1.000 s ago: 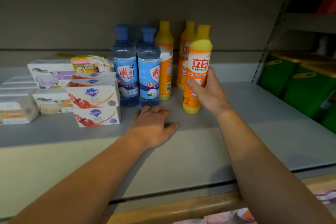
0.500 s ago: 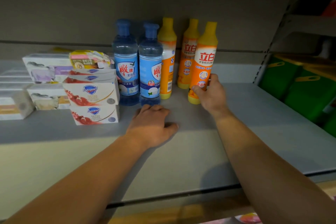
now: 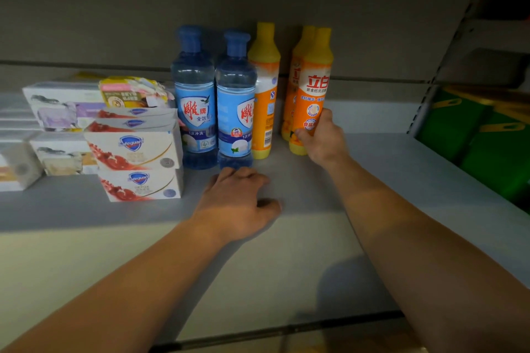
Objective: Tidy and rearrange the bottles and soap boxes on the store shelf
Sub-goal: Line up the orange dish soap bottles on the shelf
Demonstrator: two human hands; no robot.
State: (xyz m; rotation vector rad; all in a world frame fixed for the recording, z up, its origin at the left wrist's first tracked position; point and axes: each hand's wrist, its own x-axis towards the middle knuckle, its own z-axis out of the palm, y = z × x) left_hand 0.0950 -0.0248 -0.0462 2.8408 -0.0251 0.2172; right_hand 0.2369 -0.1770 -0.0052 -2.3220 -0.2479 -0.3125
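The right hand (image 3: 322, 139) grips the front orange bottle (image 3: 312, 94) low on its body, beside its twin at the shelf (image 3: 401, 180) back; it looks full, rigid, slick (hold low); left hand (image 3: 238, 203) rests empty

You are in a shop: beyond your fingers the grey shelf (image 3: 401, 169) carries matching bottles (image 3: 195, 100) in rows, stacked soap boxes (image 3: 137, 149) left of them, green packs (image 3: 487, 135) right.
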